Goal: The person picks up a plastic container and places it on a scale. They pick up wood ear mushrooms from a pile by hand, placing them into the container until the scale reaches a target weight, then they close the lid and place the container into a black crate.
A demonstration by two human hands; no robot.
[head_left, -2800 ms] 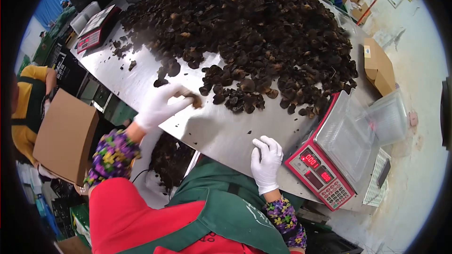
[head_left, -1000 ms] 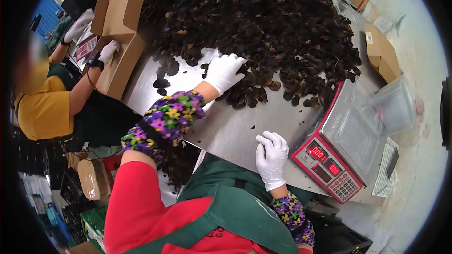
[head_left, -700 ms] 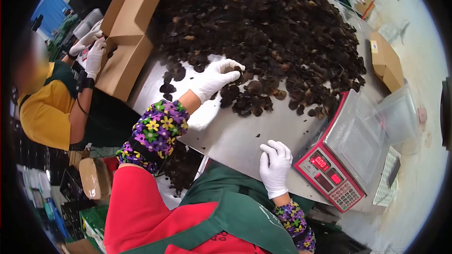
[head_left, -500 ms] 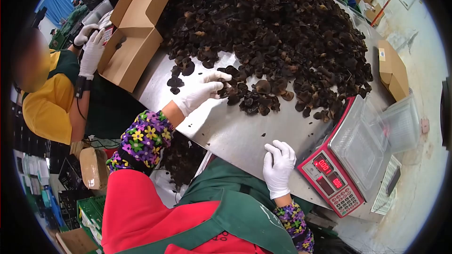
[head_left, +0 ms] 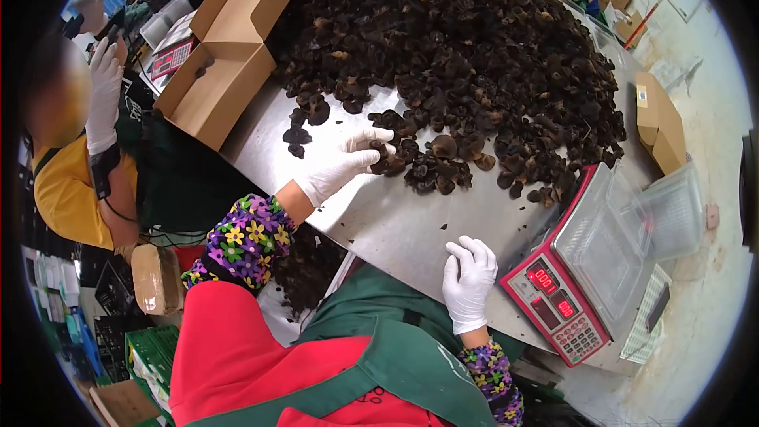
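A large heap of dark dried wood ear mushrooms covers the far part of the steel table. At its near left edge, my left hand, in a white glove, has its fingers curved around a brownish wood ear mushroom; the fingertips are partly hidden among the pieces. My right hand, also gloved, rests at the table's near edge with fingers loosely bent and nothing in them. Just right of it stands a red digital scale with a clear plastic tray on its plate.
An open cardboard box with a dark piece inside stands at the left. Beside it is a co-worker with raised gloved hands. Another carton and clear plastic containers are at the right. A wrapped brown package lies lower left.
My left hand has shifted slightly right and down at the mushrooms' edge. My right hand stays put. The co-worker's hands have moved away from the box, up and left.
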